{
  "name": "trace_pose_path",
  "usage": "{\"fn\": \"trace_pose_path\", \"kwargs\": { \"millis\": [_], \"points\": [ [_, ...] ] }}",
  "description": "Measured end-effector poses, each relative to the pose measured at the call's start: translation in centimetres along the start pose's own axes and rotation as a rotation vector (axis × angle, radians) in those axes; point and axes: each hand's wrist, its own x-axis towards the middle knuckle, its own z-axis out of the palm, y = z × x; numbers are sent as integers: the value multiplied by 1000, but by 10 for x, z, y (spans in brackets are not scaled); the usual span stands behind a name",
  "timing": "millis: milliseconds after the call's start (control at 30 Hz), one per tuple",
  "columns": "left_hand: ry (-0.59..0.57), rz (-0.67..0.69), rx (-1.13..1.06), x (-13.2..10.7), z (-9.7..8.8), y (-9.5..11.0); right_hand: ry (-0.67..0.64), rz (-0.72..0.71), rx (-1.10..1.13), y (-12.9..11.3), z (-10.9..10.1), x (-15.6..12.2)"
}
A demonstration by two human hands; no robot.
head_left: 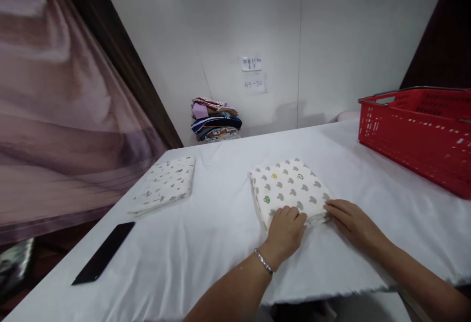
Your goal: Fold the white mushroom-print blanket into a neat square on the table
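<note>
A folded white cloth [290, 184] printed with grey mushrooms, a few of them green or yellow, lies on the white-covered table in front of me. My left hand [287, 231], with a silver bracelet at the wrist, has its fingers curled over the near edge of the cloth. At the near right corner, my right hand [351, 221] holds the edge between fairly straight fingers; its thumb is hidden. Further left rests another folded white cloth [167, 179] with small dark prints, untouched by either hand.
A black flat slab [105, 253], perhaps a phone, lies at the table's left edge. On the right stands a red plastic basket [415, 135]. Folded fabrics [216, 120] are stacked by the wall beyond the table [217, 243]. A pink curtain [73, 116] hangs at left.
</note>
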Motion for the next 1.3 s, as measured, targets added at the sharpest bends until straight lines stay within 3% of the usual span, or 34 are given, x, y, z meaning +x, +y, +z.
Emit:
{"fn": "trace_pose_path", "kwargs": {
  "millis": [200, 333, 467, 567, 633, 767, 867, 1000, 1067, 1167, 1233, 1300],
  "points": [
    [18, -2, -76, -4, 2, -1, -17, 82, 112, 3, 0, -4],
    [79, -81, -261, -8, -7, -20, -1, 376, 290, 3, -5, -3],
    [199, -430, -331, -13, -17, -55, -78, 800, 397, 5, -8, 9],
    [131, -711, -409, -15, -18, -76, -211, 942, 380, 5, -5, 24],
    [57, -815, -532, -16, -16, -84, -264, 965, 361, 5, 0, 32],
    [46, -864, -696, -16, -12, -80, -263, 958, 535, 12, 8, 42],
    [10, -891, -782, -19, -8, -58, -241, 923, 621, 37, 1, 48],
    [-171, -735, -915, -27, -5, -20, -179, 783, 348, 90, -16, 58],
    [-207, -685, -898, -28, -8, -16, -154, 669, 142, 105, -20, 61],
    [-46, -736, -745, -24, -12, -39, -96, 420, -3, 85, -19, 60],
    [81, -765, -610, -19, -12, -65, -47, 316, -7, 48, -14, 54],
    [135, -758, -506, -12, -8, -90, -92, 196, -11, 4, -7, 45]
  ]
}}
